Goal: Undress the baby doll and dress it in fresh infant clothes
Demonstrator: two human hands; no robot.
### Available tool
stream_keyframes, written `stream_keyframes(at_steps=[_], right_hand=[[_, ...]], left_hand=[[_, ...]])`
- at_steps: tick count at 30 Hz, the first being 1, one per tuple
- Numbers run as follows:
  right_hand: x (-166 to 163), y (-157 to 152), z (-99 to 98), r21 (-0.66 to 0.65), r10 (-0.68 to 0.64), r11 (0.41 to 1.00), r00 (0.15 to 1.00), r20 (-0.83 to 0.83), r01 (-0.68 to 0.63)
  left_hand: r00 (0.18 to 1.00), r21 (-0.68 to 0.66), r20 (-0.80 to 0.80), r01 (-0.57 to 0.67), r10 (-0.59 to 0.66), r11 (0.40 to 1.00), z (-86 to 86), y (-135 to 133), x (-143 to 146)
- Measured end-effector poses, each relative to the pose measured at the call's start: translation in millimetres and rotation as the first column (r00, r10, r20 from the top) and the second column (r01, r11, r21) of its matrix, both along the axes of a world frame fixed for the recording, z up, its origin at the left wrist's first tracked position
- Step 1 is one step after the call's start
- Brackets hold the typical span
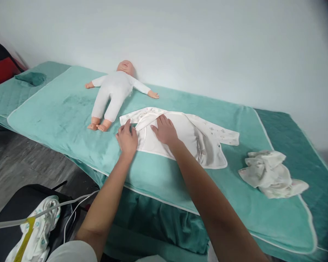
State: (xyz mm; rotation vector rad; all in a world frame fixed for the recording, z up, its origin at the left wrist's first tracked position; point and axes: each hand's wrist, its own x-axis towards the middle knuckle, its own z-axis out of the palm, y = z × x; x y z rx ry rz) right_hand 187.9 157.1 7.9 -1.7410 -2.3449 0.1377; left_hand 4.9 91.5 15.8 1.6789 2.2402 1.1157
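Note:
A white baby shirt [180, 127] with a small print on its sleeves lies spread open on the green cover, its plain inner side partly showing. My left hand [127, 140] rests at the shirt's left edge just below one sleeve, fingers bent but apart. Flat on the inside of the shirt lies my right hand [165, 129], fingers stretched out near the folded upper edge. Beyond my left hand, a baby doll [113, 87] with a white cloth body lies on its back, arms spread and head toward the wall.
A crumpled white printed cloth [272, 174] lies at the right of the green-covered bed [57, 98]. At lower left, a black chair [5, 207] holds a folded white cloth [39, 227], with white cables [76, 200] crossing nearby. A red cushion [1, 72] sits at far left.

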Motion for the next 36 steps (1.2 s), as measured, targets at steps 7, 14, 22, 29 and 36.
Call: stream_keyframes(at_steps=[7,14,22,29,36], right_hand=[[-14,26,-4.2,0.043,0.004,0.999,1.0,0.019,-0.005],[-15,35,-5.1,0.067,0.013,0.998,0.999,0.039,-0.016],[-24,0,-5.1,0.115,0.03,0.993,0.998,-0.046,-0.024],[-35,-23,-1.2,0.093,0.064,0.994,0.996,-0.063,-0.058],[-37,-41,2.0,0.045,0.098,0.994,0.994,-0.052,-0.096]], left_hand=[[0.943,-0.025,-0.235,0.237,-0.237,0.971,0.5,11,-2],[0.985,0.062,-0.06,0.168,-0.164,0.984,-5.3,15,-13],[0.982,0.171,0.189,-0.056,0.023,0.984,-16.2,15,-19],[0.964,0.257,0.209,0.108,-0.165,0.96,-21.5,18,-23],[0.983,0.35,0.157,0.033,-0.093,0.936,-26.2,17,-26]])
